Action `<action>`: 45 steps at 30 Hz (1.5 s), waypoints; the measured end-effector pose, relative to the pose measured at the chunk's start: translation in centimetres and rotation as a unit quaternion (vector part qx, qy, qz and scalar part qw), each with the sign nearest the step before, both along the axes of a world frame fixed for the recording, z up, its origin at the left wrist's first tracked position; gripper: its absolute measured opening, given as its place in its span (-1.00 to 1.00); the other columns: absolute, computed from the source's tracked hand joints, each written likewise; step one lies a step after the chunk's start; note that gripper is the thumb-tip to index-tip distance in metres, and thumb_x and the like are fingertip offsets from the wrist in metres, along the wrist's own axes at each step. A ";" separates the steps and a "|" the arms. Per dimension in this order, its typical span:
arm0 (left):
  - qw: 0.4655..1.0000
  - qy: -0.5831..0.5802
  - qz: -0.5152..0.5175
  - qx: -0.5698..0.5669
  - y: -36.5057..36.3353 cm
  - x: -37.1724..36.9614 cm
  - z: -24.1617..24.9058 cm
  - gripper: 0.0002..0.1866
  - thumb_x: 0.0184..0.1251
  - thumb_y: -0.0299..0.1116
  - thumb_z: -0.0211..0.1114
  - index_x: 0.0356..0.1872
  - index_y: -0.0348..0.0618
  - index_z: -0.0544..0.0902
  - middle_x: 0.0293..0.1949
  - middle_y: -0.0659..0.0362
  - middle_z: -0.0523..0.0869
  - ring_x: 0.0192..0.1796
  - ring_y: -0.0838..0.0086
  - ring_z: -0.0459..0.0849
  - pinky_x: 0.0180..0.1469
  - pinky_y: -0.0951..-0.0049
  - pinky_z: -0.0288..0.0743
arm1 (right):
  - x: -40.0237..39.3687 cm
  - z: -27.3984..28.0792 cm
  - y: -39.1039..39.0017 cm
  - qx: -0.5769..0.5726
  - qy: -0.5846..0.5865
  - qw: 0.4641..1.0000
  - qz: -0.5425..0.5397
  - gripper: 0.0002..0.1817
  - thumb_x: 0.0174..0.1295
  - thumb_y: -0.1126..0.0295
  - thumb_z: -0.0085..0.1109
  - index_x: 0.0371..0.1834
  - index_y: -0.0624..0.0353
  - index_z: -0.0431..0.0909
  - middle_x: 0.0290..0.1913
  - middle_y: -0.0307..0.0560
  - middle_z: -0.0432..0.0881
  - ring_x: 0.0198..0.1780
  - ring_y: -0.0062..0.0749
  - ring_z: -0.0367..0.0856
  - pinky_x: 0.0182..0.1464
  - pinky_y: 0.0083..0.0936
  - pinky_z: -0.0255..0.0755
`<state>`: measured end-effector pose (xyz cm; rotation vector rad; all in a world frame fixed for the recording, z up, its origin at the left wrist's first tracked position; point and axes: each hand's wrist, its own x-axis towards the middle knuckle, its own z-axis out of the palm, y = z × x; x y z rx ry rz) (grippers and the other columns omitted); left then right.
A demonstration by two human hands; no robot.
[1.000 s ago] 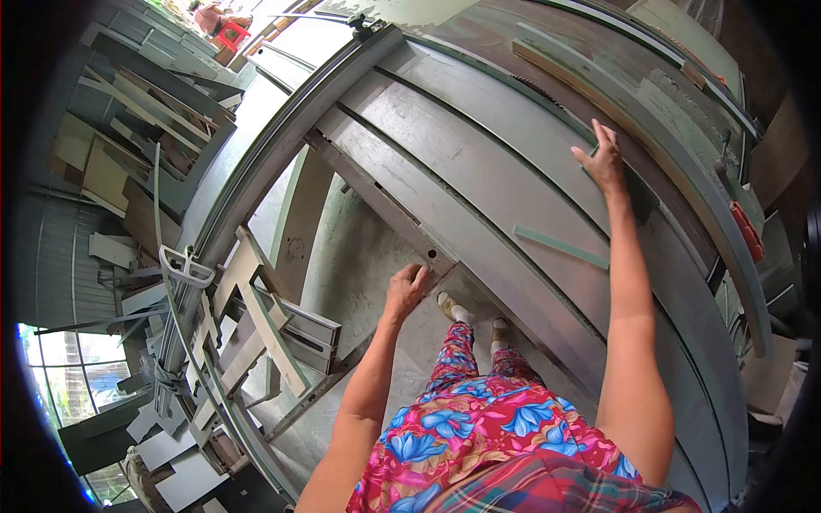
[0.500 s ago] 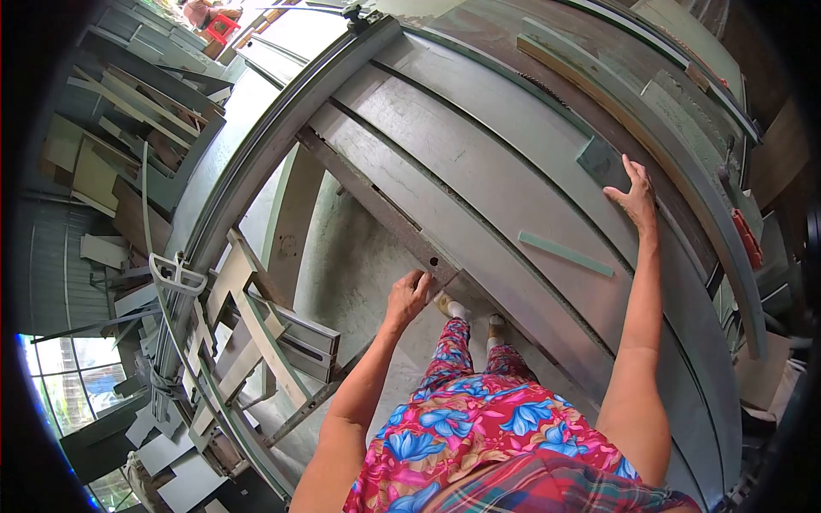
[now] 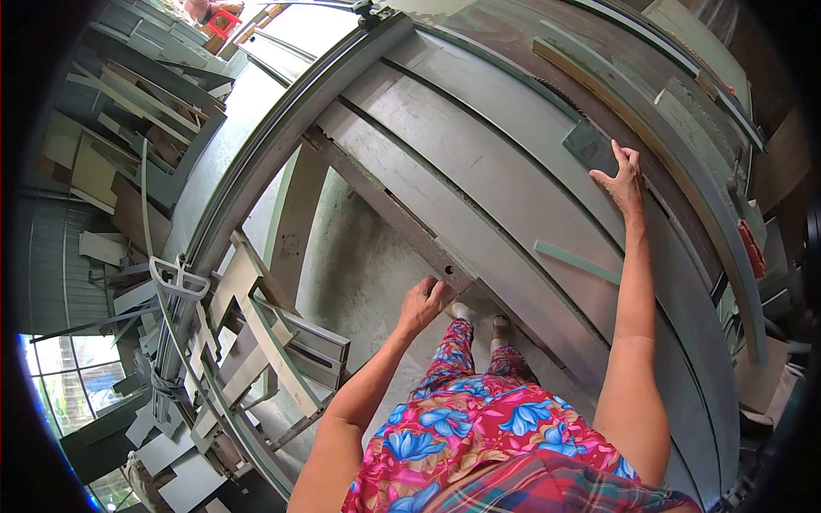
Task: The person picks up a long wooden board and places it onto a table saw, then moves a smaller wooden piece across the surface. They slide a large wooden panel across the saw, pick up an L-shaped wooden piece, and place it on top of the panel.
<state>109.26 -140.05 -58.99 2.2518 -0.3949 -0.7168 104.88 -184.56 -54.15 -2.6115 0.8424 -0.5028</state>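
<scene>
My right hand is over the far side of a metal saw table, fingers and thumb spread. Its fingertips are at the near end of a small grey-green board, seemingly touching it. Just beyond that board, a toothed saw blade shows in its slot. My left hand is closed at the table's near edge, by a corner with a round hole; its fingertips are partly hidden. Between my arms, a narrow green-edged strip lies on the tabletop, its right end behind my right forearm.
A long fence board runs along the far side of the blade. To the left are a rail with a metal handle and a frame holding cut board pieces. Offcuts are piled farther left. A person sits by a red stool.
My right hand and the small board have moved up and left, along the blade. My left hand keeps its place at the table edge, while the view has shifted slightly.
</scene>
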 end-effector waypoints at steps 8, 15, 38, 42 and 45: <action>1.000 0.005 0.004 -0.011 -0.2 0.1 0.5 -0.56 0.22 -0.02 0.01 -0.32 -0.29 0.52 -0.36 -0.11 0.60 -0.25 0.07 0.58 -0.22 0.26 0.40 | 2.2 -0.7 2.7 -0.121 -0.057 0.991 0.009 -0.37 -0.16 0.21 0.38 0.06 0.12 0.44 0.01 -0.05 0.38 0.09 -0.13 0.34 0.14 -0.27 0.24; 1.000 0.017 0.009 -0.009 -0.2 0.2 0.8 -0.57 0.21 -0.03 0.03 -0.32 -0.28 0.54 -0.39 -0.09 0.61 -0.28 0.08 0.59 -0.24 0.25 0.41 | 4.6 -0.2 4.9 -0.176 -0.029 0.984 -0.022 -0.51 -0.14 0.25 0.37 -0.03 -0.08 0.55 -0.11 -0.16 0.41 -0.06 -0.26 0.38 -0.04 -0.34 0.31; 0.991 0.120 0.016 -0.060 0.6 0.4 0.0 -0.54 0.18 0.00 0.07 -0.26 -0.27 0.56 -0.32 -0.09 0.63 -0.23 0.11 0.60 -0.18 0.27 0.44 | 19.6 -1.1 7.6 -0.214 -0.030 0.976 -0.010 -0.59 -0.09 0.22 0.32 -0.08 -0.15 0.57 -0.16 -0.27 0.43 -0.11 -0.31 0.43 -0.13 -0.33 0.38; 0.986 0.154 -0.001 -0.056 0.7 0.6 -0.2 -0.50 0.18 0.05 0.04 -0.21 -0.25 0.57 -0.31 -0.09 0.63 -0.20 0.07 0.60 -0.16 0.25 0.43 | 22.5 -1.1 8.1 -0.208 -0.029 0.978 -0.003 -0.61 -0.06 0.21 0.29 -0.08 -0.16 0.56 -0.15 -0.25 0.44 -0.09 -0.32 0.43 -0.11 -0.33 0.38; 0.989 0.130 0.008 -0.073 0.7 0.5 -0.2 -0.51 0.18 0.05 0.05 -0.22 -0.25 0.58 -0.30 -0.09 0.63 -0.19 0.07 0.60 -0.16 0.26 0.43 | 24.8 -0.9 8.6 -0.209 -0.018 0.978 -0.003 -0.61 -0.06 0.21 0.30 -0.07 -0.16 0.56 -0.14 -0.25 0.44 -0.08 -0.31 0.43 -0.11 -0.33 0.39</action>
